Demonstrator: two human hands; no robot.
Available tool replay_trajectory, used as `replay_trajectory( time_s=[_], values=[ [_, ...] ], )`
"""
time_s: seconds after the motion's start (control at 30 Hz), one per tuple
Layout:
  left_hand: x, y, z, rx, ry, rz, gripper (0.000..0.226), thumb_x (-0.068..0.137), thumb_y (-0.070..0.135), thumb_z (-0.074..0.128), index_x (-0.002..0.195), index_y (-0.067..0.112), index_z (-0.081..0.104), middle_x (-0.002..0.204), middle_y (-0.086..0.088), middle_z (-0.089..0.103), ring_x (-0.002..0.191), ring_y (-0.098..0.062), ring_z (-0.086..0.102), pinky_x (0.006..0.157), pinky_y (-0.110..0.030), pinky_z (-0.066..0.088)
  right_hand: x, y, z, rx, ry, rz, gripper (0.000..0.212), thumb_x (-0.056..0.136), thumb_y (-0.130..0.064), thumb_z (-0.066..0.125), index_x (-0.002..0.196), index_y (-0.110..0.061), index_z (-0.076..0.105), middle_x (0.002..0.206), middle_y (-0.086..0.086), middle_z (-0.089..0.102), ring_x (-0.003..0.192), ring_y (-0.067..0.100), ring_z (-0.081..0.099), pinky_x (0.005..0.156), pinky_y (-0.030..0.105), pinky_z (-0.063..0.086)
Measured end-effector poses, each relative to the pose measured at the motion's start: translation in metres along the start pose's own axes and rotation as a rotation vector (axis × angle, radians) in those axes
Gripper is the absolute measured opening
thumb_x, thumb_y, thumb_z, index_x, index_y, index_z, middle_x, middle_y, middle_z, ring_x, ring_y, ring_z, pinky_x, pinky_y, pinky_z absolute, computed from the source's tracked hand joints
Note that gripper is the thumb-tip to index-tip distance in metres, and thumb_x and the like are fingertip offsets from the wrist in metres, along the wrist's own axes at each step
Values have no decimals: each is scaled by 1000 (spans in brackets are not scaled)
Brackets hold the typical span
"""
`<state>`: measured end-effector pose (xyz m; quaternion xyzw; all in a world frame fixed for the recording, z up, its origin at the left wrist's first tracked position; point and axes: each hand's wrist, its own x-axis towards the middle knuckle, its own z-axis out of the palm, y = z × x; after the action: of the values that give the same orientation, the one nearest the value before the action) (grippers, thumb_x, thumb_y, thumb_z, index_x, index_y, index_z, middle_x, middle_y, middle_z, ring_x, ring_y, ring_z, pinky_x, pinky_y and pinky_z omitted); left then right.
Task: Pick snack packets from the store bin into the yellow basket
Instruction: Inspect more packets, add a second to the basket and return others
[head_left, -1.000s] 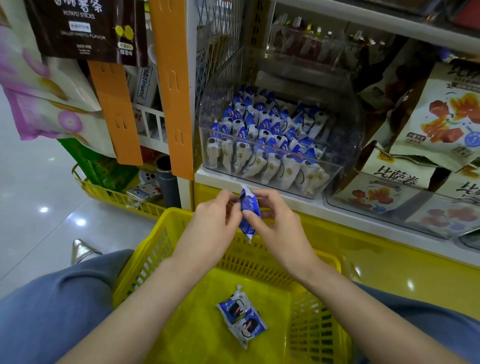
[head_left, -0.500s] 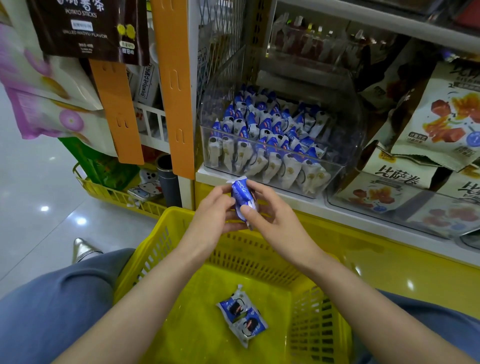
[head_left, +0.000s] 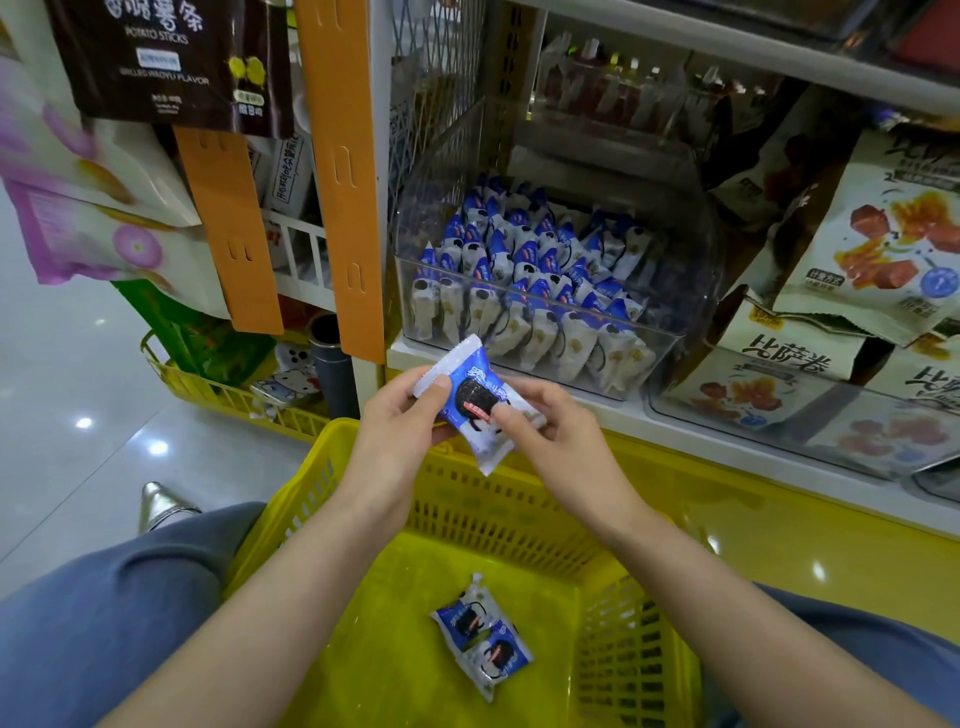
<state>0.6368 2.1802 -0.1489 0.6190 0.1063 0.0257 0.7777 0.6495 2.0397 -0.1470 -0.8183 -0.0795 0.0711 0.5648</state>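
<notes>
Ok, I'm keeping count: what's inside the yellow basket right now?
Two blue-and-white snack packets lie overlapping on the floor of the yellow basket. The forearms cover parts of that floor, so anything under them is unseen.

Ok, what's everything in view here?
held snack packet: one, blue and white, above the basket
loose snack packets: two, blue and white, on basket floor
plastic basket: one, yellow, under the hands
plastic store bin: one, clear, on shelf, full of blue-and-white packets
snack pouches: several, beige, right of bin
hanging strips: two, orange, left of bin
potato-stick bag: one, dark brown, top left
left hand: fingers pinch held packet's upper end
right hand: fingers pinch its right side
</notes>
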Motion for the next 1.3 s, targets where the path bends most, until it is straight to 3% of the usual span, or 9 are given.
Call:
replay_trajectory(
  time_s=[0.1, 0.3, 0.47, 0.6, 0.73, 0.87, 1.07, 1.2, 1.3],
  values=[
    [1, 4, -2, 7, -5, -17, 18, 94, 17, 50, 97, 10, 66, 88, -6, 71, 76, -10, 67, 69, -23, 56, 2, -4, -5, 173, -24, 38, 10, 88, -13, 60, 92, -21, 64, 89, 2, 70, 71, -1, 63, 67, 13, 52],
    [1, 6, -2, 139, 11, 113, 14, 89, 24, 58, 86, 13, 67, 80, -3, 70, 69, -6, 64, 62, -15, 51, 1, -7, -11, 6, -15, -42, 17, 80, -17, 69, 96, -23, 67, 76, -14, 67, 64, -8, 60, 56, 7, 44],
    [0, 4, -2, -76, 13, 15, 16, 88, 29, 57, 80, 16, 61, 72, 3, 69, 64, -5, 63, 55, -15, 49, 0, -10, -7, -28, -7, -68, 16, 80, -19, 70, 89, -32, 66, 80, -11, 70, 74, 0, 64, 71, 20, 53],
    [2, 9, 0, 22, -11, 93, 18, 90, 28, 54, 82, 14, 62, 71, 1, 67, 64, -6, 61, 54, -15, 47, -2, -10, -6, -90, -62, -56, 20, 84, -25, 66, 104, -26, 62, 96, -8, 69, 88, 10, 66, 83, 40, 54],
    [1, 13, 1, 153, -36, 203, 21, 95, 19, 47, 78, 15, 59, 67, 6, 60, 61, -2, 55, 54, -12, 44, -7, -14, -10, -95, -131, -101, 20, 87, -24, 62, 100, -39, 59, 95, -16, 69, 89, 6, 65, 80, 34, 55],
    [-1, 16, -1, 482, -44, 423, 13, 96, 21, 45, 89, 24, 56, 73, 14, 60, 67, 4, 54, 57, -7, 39, -9, -21, -21, -21, -108, -79, 12, 87, -22, 61, 96, -31, 62, 85, -8, 71, 76, 5, 67, 64, 19, 53],
    [35, 62, 0, 899, -7, 760, 30, 96, 29, 40, 123, 21, 50, 112, 10, 52, 106, -6, 46, 89, -20, 36, 18, -62, -56, -4, 203, -186, 16, 87, -29, 59, 102, -23, 62, 90, -2, 70, 80, 11, 67, 65, 26, 55],
    [68, 73, 5, 1169, -100, 833, 35, 98, 30, 37, 130, 18, 46, 127, 0, 54, 116, -17, 46, 94, -28, 31, 78, -85, -71, -77, 446, -195, 13, 88, -26, 60, 98, -23, 52, 91, -12, 61, 81, 3, 63, 66, 21, 53],
    [85, 65, 3, 1315, -152, 859, 35, 99, 34, 32, 124, 19, 51, 120, -1, 59, 109, -18, 53, 88, -30, 34, 133, -89, -78, -197, 597, -169, 19, 89, -25, 61, 101, -14, 51, 88, -7, 55, 81, 10, 55, 69, 25, 45]
  ],
)
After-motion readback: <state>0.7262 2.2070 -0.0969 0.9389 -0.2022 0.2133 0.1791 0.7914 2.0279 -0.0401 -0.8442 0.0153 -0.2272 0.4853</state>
